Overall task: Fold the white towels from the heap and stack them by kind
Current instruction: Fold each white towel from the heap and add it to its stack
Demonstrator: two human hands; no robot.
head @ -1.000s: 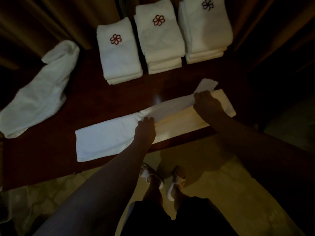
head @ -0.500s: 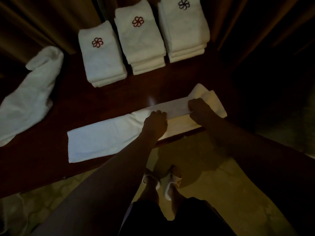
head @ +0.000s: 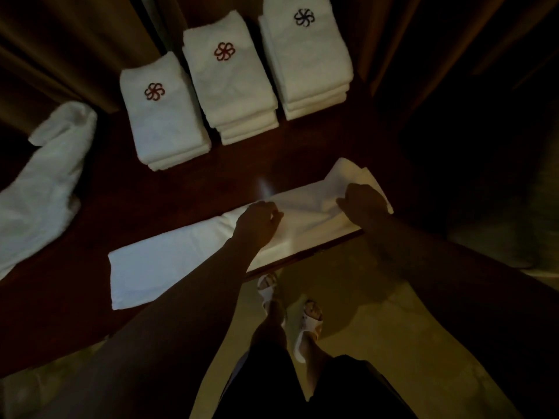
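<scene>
A long white towel (head: 169, 261) lies folded into a strip along the near edge of the dark wooden table (head: 127, 192). My left hand (head: 257, 220) pinches the strip near its middle. My right hand (head: 363, 204) grips the bunched right end of the same towel. At the back stand three stacks of folded white towels: a left stack (head: 165, 116) and a middle stack (head: 233, 83) with red flower emblems, and a right stack (head: 305, 58) with a dark emblem. An unfolded white towel (head: 42, 182) lies at the far left.
Brown curtains (head: 69, 40) hang behind the table. The table's front edge (head: 302, 257) runs just under the towel strip. Below it I see the pale floor (head: 378, 328) and my feet in white sandals (head: 308, 322).
My right hand has drawn the towel's right end leftward, towards my left hand, bunching the cloth. The left hand stayed near the middle of the strip.
</scene>
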